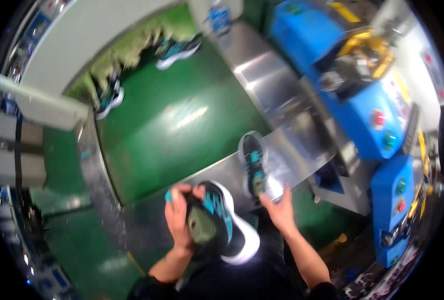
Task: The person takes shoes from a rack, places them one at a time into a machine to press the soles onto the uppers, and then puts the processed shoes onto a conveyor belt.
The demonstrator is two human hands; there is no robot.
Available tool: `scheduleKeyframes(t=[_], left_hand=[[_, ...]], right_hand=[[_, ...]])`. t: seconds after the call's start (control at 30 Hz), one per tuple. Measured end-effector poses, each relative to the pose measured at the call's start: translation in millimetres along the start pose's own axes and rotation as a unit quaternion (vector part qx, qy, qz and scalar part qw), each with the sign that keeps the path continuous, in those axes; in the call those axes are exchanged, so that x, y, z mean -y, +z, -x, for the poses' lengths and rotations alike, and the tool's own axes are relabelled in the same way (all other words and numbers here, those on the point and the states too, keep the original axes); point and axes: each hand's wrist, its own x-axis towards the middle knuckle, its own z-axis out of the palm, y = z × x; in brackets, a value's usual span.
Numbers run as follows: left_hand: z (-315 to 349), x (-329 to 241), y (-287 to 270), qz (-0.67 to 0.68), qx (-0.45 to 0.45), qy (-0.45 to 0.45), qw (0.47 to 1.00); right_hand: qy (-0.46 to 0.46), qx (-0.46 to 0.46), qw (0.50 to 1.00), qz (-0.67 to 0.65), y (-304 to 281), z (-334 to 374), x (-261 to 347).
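A black and teal sneaker (pixel 219 212) with a thick white sole is in my left hand (pixel 179 215), tilted on its side close to my body. An olive-green block with a small hole, which looks like a shoe last (pixel 202 226), fills its ankle opening. The other sneaker (pixel 253 162) lies on the metal work surface, toe pointing away, with olive green at its heel end. Beside that heel is my right hand (pixel 280 210), thumb and forefinger spread apart. The thumb is at or almost at the shoe; contact is hard to tell.
A green belt (pixel 182 120) lies inside the metal frame (pixel 277 90). Two more sneakers (pixel 179 52) (pixel 111 100) sit at its far side by a ragged green fringe (pixel 127 55). Blue machines (pixel 352 95) with buttons stand at right. A plastic bottle (pixel 219 17) is at the back.
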Motion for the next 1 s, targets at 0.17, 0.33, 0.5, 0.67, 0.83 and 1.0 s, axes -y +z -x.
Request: scheduleKeyframes(t=[0.17,0.33,0.5,0.67,0.83,1.0], left_hand=[[-41,-46,-44,0.028,0.031,-0.072,0.997],[-66,-41,-51,0.027,0.177,-0.053,0.982],[-77,-20,-47,-0.043,0.317,-0.046,0.946],[12,6,42,0.095,0.68,-0.054,0.725],[275,-53,44,0.217,0.852,-0.251,0.405],[379,-73,-18,0.137,0.895,-0.396,0.152]], right_hand=[[-0.021,-0.187,0.98,0.065,73,-55,49],[0.125,-0.058,0.986,-0.089,43,-29,34],[0.013,-0.182,0.928,-0.324,4,146,45],[-0.018,-0.374,0.881,-0.289,-14,349,30],[0.051,-0.625,0.692,-0.357,62,549,9],[0.256,-0.818,0.375,-0.354,205,660,41]])
